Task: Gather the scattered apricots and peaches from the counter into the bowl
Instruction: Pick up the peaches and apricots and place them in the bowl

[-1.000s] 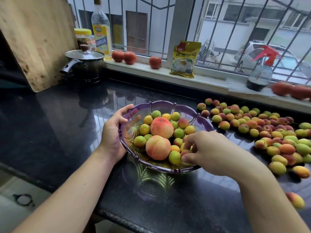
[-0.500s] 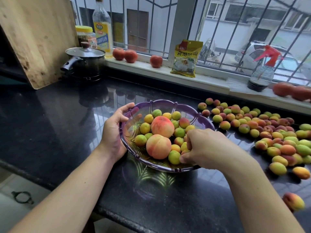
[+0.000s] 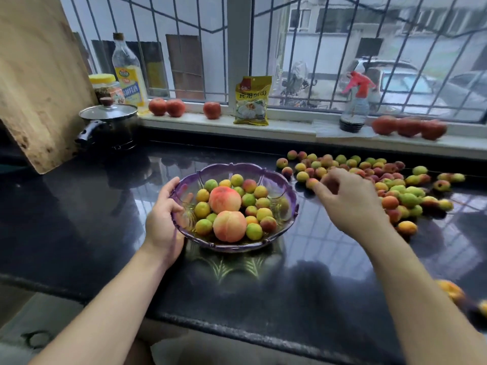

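Reaching, head view: right hand [image 3: 347,201], fingers loosely curled, empty, touches an apricot [image 3: 312,183] at the heap's [image 3: 395,185] near edge | left hand [image 3: 164,219] grips bowl [image 3: 287,185] rim on worktop [image 3: 79,219] | risk: nudged apricots roll away; full bowl may spill.

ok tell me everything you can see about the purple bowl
The purple bowl looks like translucent glass or plastic with a scalloped, darker purple rim and ribbed walls. It sits upright on the glossy black counter, which mirrors its pattern in front. The left hand holds its left rim, thumb over the edge. Inside are two peaches among many small apricots. The right hand is beside it, not touching.
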Demonstrator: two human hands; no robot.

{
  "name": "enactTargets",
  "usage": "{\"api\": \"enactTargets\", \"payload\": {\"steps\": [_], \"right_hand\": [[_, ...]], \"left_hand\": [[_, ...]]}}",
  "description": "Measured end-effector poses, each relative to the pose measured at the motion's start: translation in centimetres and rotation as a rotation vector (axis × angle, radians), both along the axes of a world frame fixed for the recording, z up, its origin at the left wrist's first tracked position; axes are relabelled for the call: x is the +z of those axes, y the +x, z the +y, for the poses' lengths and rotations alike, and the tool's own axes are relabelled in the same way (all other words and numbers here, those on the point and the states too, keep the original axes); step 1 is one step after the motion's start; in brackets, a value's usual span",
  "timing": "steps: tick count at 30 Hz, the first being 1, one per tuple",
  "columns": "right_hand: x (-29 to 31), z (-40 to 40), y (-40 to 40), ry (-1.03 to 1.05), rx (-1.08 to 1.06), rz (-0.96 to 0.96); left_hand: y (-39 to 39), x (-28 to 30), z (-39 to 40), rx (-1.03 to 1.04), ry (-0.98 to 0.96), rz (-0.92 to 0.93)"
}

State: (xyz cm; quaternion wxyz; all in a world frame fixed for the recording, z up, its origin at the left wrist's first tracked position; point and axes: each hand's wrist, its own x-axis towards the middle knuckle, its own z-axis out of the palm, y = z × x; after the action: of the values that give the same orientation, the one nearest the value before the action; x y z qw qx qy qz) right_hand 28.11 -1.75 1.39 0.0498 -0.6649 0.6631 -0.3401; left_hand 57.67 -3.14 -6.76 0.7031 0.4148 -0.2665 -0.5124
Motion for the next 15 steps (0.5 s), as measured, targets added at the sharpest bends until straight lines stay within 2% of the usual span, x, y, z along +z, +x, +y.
{"api": "enactTargets", "payload": {"steps": [2,7,10,13,15], "right_hand": [[-2.9,0.8,-1.1,0.000,-0.045,-0.035],[-7.7,2.8,-1.4,-0.021,-0.068,-0.053],[-7.2,4.4,-3.1,-0.055,-0.139,0.180],[-6.4,6.4,-5.9,0.124,-0.215,0.416],[-6.3,7.2,-7.2,0.249,-0.194,0.483]], "left_hand": [[-1.7,-0.3,2.1,0.062,-0.012,-0.030],[-6.2,-1.0,6.7,0.127,0.029,-0.275],[-7.6,-0.8,7.7,0.121,0.052,-0.354],[-8.3,-0.6,8.1,0.074,0.050,-0.427],[-8.5,-0.5,8.3,0.027,0.034,-0.474]]}}
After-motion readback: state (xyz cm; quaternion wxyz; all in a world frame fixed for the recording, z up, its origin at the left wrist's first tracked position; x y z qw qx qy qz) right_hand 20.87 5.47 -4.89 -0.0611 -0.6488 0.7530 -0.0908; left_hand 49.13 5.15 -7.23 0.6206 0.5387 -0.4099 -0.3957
